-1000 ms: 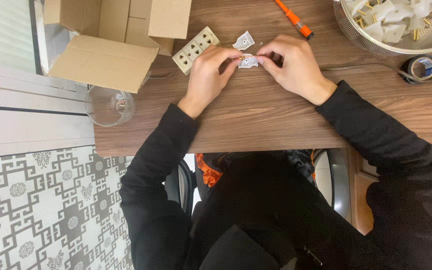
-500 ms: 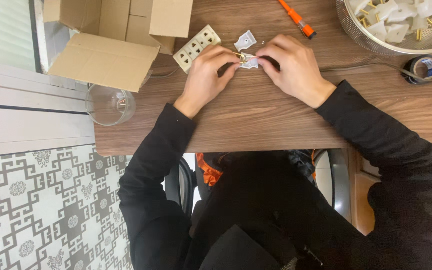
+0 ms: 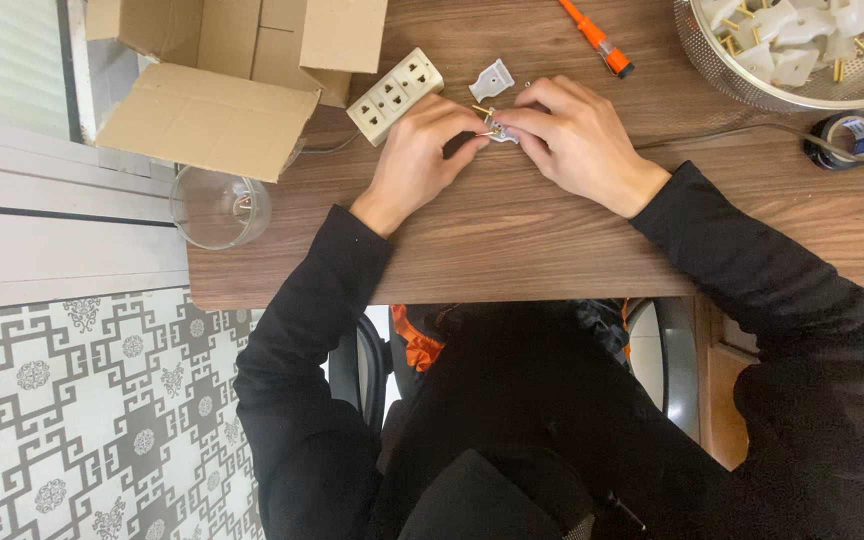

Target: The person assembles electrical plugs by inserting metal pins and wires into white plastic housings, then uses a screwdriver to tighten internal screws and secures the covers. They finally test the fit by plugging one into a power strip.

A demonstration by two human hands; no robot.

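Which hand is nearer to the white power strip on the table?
Left. The left hand lies just below and right of the white power strip, its fingers close to the strip's right end. The right hand is farther right, beyond the small plug part both hands pinch.

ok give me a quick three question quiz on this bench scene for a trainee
1. True or false: both hands meet on one small white plug part with brass prongs.
2. What lies nearest beyond the left hand? A) orange screwdriver B) white socket strip C) tape roll
3. What holds the heap of white plug parts?

Key
1. True: left hand and right hand pinch the plug part.
2. B, the socket strip; the screwdriver and tape roll lie further right.
3. The metal bowl.
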